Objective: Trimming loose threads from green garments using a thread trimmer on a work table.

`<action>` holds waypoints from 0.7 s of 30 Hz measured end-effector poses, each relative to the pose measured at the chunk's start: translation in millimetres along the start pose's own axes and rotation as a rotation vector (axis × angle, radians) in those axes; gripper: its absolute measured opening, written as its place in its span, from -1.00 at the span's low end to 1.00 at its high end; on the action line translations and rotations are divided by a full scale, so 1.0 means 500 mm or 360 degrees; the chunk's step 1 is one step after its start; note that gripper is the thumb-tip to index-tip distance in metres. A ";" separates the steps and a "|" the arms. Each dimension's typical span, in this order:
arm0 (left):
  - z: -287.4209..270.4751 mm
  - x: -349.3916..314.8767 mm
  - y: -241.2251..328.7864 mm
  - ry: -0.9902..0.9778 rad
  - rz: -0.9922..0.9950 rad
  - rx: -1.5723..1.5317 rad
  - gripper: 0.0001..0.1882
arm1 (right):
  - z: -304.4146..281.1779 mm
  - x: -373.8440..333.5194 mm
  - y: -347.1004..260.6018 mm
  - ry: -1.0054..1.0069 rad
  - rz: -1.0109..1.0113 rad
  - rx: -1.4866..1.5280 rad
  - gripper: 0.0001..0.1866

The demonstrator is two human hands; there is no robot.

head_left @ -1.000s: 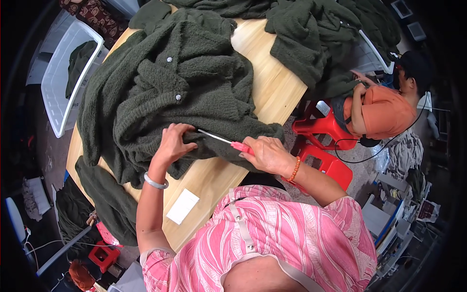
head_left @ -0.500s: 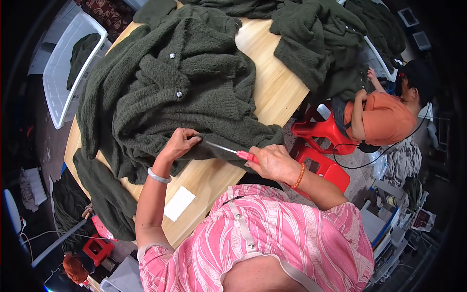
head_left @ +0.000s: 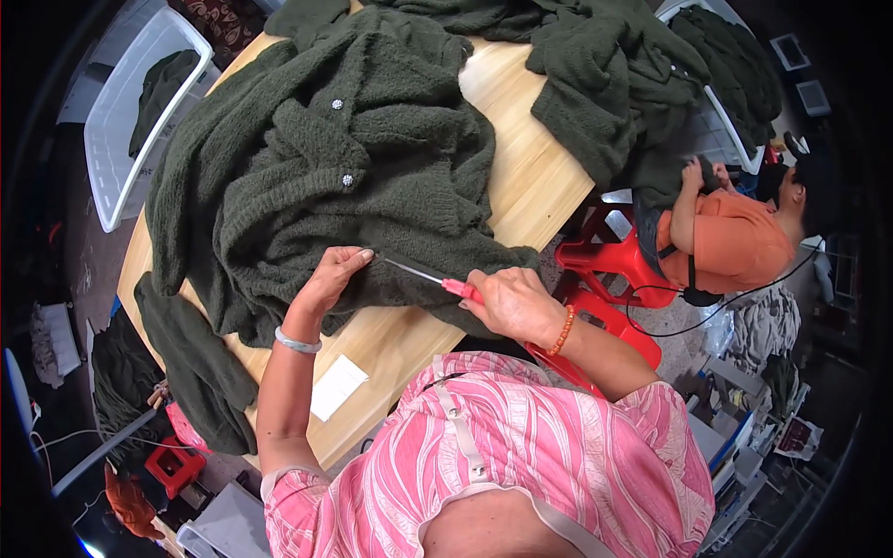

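A dark green knitted cardigan (head_left: 409, 200) lies bunched in front of me, with sparkly round buttons (head_left: 348, 180) on its front band. My right hand (head_left: 514, 302) is closed round the red handle of a slim metal-shafted tool (head_left: 419, 272). Its shaft points left, and its tip ends just beside the fingertips of my left hand (head_left: 337, 275). Thumb and forefinger of that hand are pinched together over the cardigan's near part. Whatever lies between them is too small to make out.
A white slip of paper (head_left: 339, 387) lies on the wooden table (head_left: 521, 102). More green knitwear (head_left: 605, 84) covers the far right, and a sleeve-like piece (head_left: 195, 372) hangs off the left. White bins (head_left: 139, 139) flank the table. A co-worker in orange (head_left: 730, 237) sits beside red stools (head_left: 614, 270).
My left hand has lifted slightly off the cloth, its pinch turned more to the right. The tool and my right hand have shifted a little up and left. The co-worker's arms have moved.
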State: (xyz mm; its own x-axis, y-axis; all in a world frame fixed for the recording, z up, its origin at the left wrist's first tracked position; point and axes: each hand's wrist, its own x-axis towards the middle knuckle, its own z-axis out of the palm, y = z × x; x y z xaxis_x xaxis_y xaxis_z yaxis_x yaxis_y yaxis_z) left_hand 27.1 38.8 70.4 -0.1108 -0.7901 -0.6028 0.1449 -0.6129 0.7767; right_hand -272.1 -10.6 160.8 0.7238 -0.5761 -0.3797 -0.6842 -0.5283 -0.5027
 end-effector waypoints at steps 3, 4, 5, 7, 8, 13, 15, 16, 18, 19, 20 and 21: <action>-0.010 0.005 -0.014 -0.0043 0.0004 0.0003 -0.74 | -0.011 0.001 -0.006 -0.0094 -0.0038 0.0042 -0.69; -0.009 0.003 -0.016 -0.0028 -0.0001 -0.0056 -0.75 | -0.012 0.005 -0.006 -0.0066 -0.0037 0.0038 -0.70; -0.008 0.001 -0.017 -0.0008 -0.0001 -0.0118 -0.75 | -0.013 0.008 -0.006 -0.0039 -0.0041 0.0030 -0.70; -0.013 0.010 -0.035 -0.0002 0.0025 -0.0142 -0.76 | 0.000 0.011 0.004 0.0055 -0.0055 -0.0018 -0.69; -0.011 0.011 -0.034 0.0000 0.0047 -0.0160 -0.77 | 0.000 0.008 0.002 -0.0004 -0.0111 0.0017 -0.69; -0.006 0.012 -0.039 0.0030 0.0010 -0.0264 -0.77 | -0.012 0.018 0.003 -0.0044 -0.0120 0.0045 -0.69; -0.005 0.013 -0.037 0.0012 0.0018 -0.0273 -0.76 | -0.021 0.016 -0.001 -0.0078 -0.0106 0.0080 -0.69; -0.003 0.011 -0.034 0.0042 0.0033 -0.0279 -0.76 | -0.024 0.016 -0.002 -0.0110 -0.0095 0.0113 -0.69; 0.004 0.008 -0.032 0.0088 0.0054 -0.0290 -0.75 | -0.016 0.022 0.011 -0.0013 -0.0061 0.0044 -0.69; 0.005 0.007 -0.036 0.0093 0.0054 -0.0334 -0.75 | -0.010 0.027 0.019 0.0087 -0.0022 -0.0021 -0.69; 0.007 0.007 -0.036 0.0090 0.0053 -0.0378 -0.75 | -0.006 0.024 0.024 0.0047 -0.0081 0.0058 -0.70; 0.008 0.008 -0.035 0.0091 0.0054 -0.0379 -0.75 | -0.005 0.023 0.025 0.0047 -0.0083 0.0057 -0.70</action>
State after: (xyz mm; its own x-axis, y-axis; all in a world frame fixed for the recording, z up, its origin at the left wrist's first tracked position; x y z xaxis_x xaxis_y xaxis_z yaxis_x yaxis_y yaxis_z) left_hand 20.0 46.4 55.0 -0.0470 -0.8047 -0.5919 0.3758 -0.5632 0.7359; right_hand -272.4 -25.4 151.8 0.7551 -0.5668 -0.3296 -0.6417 -0.5357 -0.5489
